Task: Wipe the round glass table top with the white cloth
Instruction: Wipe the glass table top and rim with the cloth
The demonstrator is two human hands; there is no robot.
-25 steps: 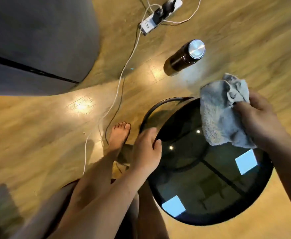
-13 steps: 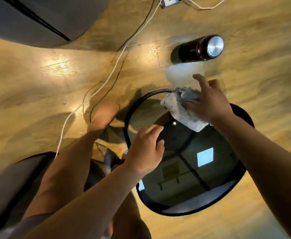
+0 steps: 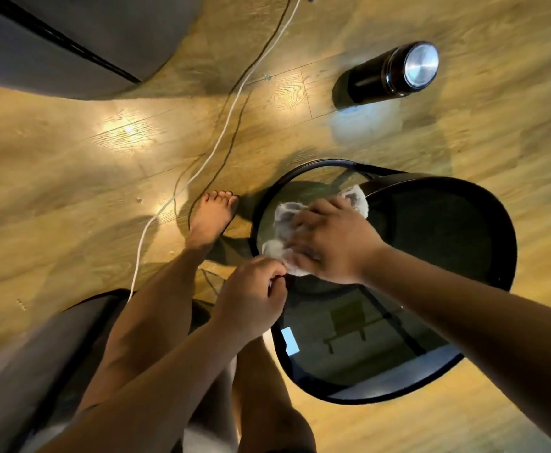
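The round glass table top [image 3: 431, 256] with a black rim sits low over the wooden floor at the centre right. The white cloth [image 3: 284, 217] lies crumpled on its far left part. My right hand [image 3: 333, 240] presses flat on the cloth, fingers spread over it. My left hand [image 3: 251, 299] rests at the table's near left rim, its fingers curled around the edge, just touching the cloth's near corner.
A dark metal flask [image 3: 388, 73] lies on its side on the floor beyond the table. White and black cables [image 3: 222, 132] run across the floor on the left. My bare foot [image 3: 212, 220] stands beside the table. Grey upholstery [image 3: 55, 44] fills the top left.
My right hand has carried the cloth from the far right rim down and leftward across the glass toward my left hand. The left hand has stayed at the rim.
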